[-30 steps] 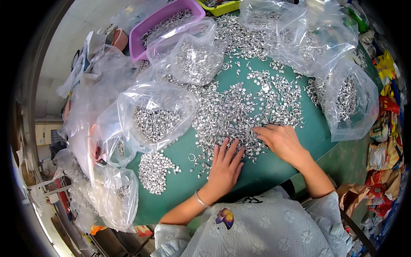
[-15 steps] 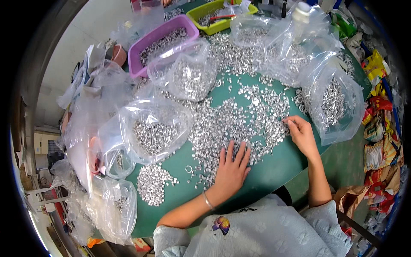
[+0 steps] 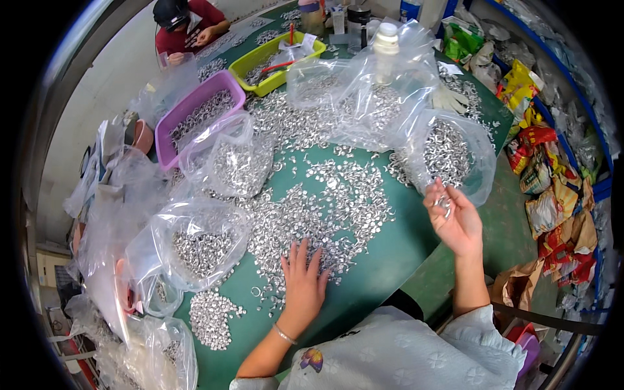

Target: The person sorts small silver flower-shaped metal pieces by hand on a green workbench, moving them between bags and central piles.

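A broad heap of small shiny silver metal rings (image 3: 286, 214) is spread over the green table (image 3: 406, 234). On its near edge lies my left hand (image 3: 303, 289), palm down with fingers apart, holding nothing. My right hand (image 3: 460, 224) is raised with its palm turned up and fingers curled over a few silver metal rings (image 3: 444, 204). It is at the near side of an open clear plastic bag (image 3: 480, 179) partly filled with similar rings. A separate small pile of flat silver pieces (image 3: 211, 320) sits to the left of my left hand.
More clear bags (image 3: 227, 224) of rings stand on the left. A purple basin (image 3: 162, 133) and a yellow-green basin (image 3: 237, 70) hold metal pieces farther back. A white bottle (image 3: 386, 49) rises among the bags. Another person (image 3: 188, 32) works at the far left.
My right hand has lifted from the heap's right edge to the bag, carrying a few rings, and turned palm up. My left hand stays on the heap. The view has shifted.
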A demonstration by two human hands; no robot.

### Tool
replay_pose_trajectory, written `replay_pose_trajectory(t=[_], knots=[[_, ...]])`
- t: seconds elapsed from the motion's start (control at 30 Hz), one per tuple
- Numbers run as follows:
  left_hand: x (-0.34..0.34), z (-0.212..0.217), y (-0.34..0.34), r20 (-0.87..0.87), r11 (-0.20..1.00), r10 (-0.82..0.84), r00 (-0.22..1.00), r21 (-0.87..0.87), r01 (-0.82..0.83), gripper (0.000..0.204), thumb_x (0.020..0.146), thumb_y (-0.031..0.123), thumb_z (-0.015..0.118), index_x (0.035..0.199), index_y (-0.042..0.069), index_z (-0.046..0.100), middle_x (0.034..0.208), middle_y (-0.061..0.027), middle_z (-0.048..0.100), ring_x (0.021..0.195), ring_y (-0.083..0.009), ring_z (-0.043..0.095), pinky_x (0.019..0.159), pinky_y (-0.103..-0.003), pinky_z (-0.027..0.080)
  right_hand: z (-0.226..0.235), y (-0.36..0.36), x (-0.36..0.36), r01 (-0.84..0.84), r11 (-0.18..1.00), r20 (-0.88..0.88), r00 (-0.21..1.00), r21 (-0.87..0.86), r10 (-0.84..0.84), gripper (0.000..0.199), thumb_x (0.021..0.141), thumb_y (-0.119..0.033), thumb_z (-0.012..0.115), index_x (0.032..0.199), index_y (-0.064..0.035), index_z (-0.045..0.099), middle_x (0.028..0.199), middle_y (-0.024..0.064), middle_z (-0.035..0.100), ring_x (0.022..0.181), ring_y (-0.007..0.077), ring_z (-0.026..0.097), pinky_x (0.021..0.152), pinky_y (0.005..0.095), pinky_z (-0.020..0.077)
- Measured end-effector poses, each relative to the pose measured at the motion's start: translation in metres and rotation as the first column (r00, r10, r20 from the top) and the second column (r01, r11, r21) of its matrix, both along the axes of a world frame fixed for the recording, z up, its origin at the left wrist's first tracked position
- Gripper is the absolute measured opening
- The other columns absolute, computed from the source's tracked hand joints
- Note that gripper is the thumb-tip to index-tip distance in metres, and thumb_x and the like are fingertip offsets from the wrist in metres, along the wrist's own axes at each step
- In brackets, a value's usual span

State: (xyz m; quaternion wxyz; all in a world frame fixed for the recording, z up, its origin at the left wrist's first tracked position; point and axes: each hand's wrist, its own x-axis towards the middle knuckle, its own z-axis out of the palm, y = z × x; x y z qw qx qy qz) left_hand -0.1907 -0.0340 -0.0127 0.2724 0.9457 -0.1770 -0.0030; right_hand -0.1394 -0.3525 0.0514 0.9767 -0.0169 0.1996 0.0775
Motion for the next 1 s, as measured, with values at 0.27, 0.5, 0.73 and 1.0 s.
replay_pose_trajectory(t=[0.27,0.5,0.73,1.0], knots=[[-0.015,0.000,0.008,0.003,0.998,0.062,0.998,-0.014,-0.062,0.049,0.088,0.016,0.065,0.132,0.001,0.049,0.148,-0.0232,0.032,0.138,-0.0474,0.026,0.110,-0.064,0.019,0.003,-0.056,0.073,0.439,0.557,0.233,0.885,-0.705,-0.404,0.045,0.097,-0.028,0.055,0.129,0.0030,0.049,0.132,0.0150,0.049,0.130,0.0284,0.040,0.116,0.0467,0.0160],[-0.070,0.001,0.038,-0.014,0.949,0.314,0.949,0.010,-0.314,0.068,0.085,0.017,0.070,0.142,0.001,0.037,0.153,-0.0216,0.026,0.141,-0.0462,0.022,0.113,-0.060,0.018,-0.016,0.047,0.000,0.362,-0.535,0.324,0.931,-0.763,0.167,0.060,0.088,-0.019,0.067,0.140,-0.0007,0.043,0.148,0.0171,0.037,0.142,0.0292,0.026,0.114,0.0425,0.0225],[-0.093,-0.023,0.046,-0.003,0.889,0.447,0.894,0.111,-0.444,0.071,0.085,0.020,0.069,0.143,-0.001,0.034,0.152,-0.0271,0.021,0.140,-0.0488,0.020,0.112,-0.061,0.020,-0.066,0.162,-0.048,0.817,-0.347,-0.092,0.345,-0.460,0.934,0.063,0.078,-0.028,0.074,0.136,-0.0148,0.051,0.144,0.0096,0.043,0.138,0.0349,0.033,0.111,0.0552,0.0260],[-0.051,-0.040,0.010,0.151,0.965,0.235,0.960,0.077,-0.249,0.062,0.084,0.017,0.067,0.137,-0.003,0.041,0.150,-0.0281,0.023,0.135,-0.0564,0.022,0.110,-0.061,0.025,-0.086,0.152,-0.008,0.832,-0.476,-0.121,0.461,-0.285,0.879,0.049,0.084,-0.029,0.069,0.130,-0.0167,0.056,0.141,0.0073,0.047,0.136,0.0285,0.037,0.110,0.0514,0.0305]])
